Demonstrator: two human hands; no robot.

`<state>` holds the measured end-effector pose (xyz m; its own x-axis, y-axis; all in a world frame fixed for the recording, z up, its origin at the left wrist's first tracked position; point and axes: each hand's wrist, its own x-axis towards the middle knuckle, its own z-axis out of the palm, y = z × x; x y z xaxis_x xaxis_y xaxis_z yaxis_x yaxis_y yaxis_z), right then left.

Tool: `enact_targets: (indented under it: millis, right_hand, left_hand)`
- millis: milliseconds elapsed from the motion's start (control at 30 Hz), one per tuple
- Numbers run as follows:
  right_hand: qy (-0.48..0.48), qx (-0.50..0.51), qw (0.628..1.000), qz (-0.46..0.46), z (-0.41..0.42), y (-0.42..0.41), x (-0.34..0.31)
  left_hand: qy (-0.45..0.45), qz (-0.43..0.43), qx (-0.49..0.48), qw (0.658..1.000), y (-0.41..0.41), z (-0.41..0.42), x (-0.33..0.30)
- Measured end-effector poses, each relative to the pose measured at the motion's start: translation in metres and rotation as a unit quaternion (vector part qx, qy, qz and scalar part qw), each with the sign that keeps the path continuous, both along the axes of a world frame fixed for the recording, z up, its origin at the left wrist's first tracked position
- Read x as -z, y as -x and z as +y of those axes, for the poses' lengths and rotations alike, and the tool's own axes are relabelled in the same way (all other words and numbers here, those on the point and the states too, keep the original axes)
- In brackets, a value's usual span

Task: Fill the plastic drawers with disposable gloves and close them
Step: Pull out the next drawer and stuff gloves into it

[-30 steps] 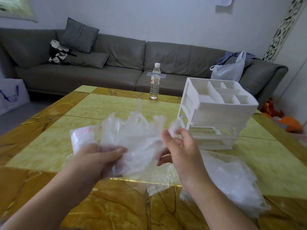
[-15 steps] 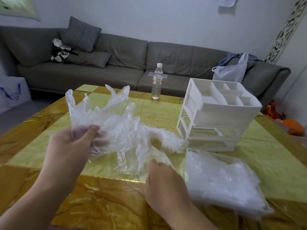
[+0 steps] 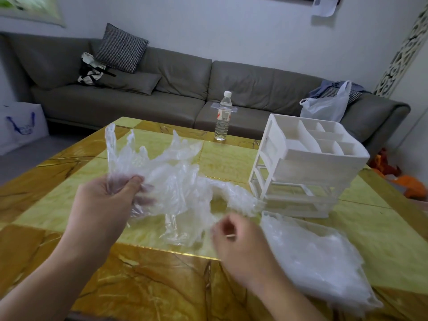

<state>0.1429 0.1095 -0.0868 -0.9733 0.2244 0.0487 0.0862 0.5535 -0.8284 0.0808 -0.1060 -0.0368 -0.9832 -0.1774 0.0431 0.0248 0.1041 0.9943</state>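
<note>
My left hand [image 3: 108,200] grips a loose bunch of clear disposable gloves [image 3: 171,181] above the table, glove fingers sticking upward. My right hand [image 3: 240,246] is lower and to the right, blurred, fingers curled at the bunch's lower edge; whether it pinches the plastic is unclear. A white plastic drawer unit [image 3: 308,163] stands on the table to the right, its top tray divided into compartments, a lower drawer slot open toward me. A flat pack of more gloves [image 3: 317,258] lies in front of the unit.
The yellow marble table [image 3: 69,205] carries a water bottle [image 3: 223,117] at its far edge. A grey sofa [image 3: 180,89] with cushions and a plastic bag [image 3: 326,107] runs behind. A white bag [image 3: 20,126] stands on the floor at left.
My left hand lifted the gloves up and left, spreading the bunch. My right hand dropped from the bunch toward the table and now sits at its lower edge.
</note>
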Motion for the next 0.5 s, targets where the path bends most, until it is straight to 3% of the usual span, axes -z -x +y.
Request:
enact_targets:
  millis: [67, 133, 167, 200, 267, 500]
  right_hand:
    - [0.256, 0.012, 0.966, 0.036, 0.022, 0.003, -0.016]
    - [0.514, 0.008, 0.856, 0.05, 0.038, 0.002, -0.032]
    - [0.588, 0.012, 0.807, 0.054, 0.044, 0.0, -0.037]
    - [0.629, 0.014, 0.775, 0.06, 0.047, -0.003, -0.044]
    - [0.661, 0.009, 0.746, 0.08, 0.05, -0.007, -0.049]
    - [0.629, 0.012, 0.764, 0.146, 0.055, -0.012, -0.053]
  left_hand:
    - [-0.004, -0.007, 0.004, 1.0, 0.001, -0.002, 0.0]
    - [-0.023, -0.019, 0.017, 0.999, 0.002, -0.001, 0.003]
    - [-0.035, -0.025, 0.022, 0.999, 0.003, 0.0, 0.004]
    - [-0.043, -0.03, 0.028, 0.998, 0.003, 0.002, 0.005]
    - [-0.051, -0.037, 0.044, 0.997, 0.0, 0.007, 0.006]
    - [-0.077, -0.05, 0.09, 0.992, -0.007, 0.024, 0.013]
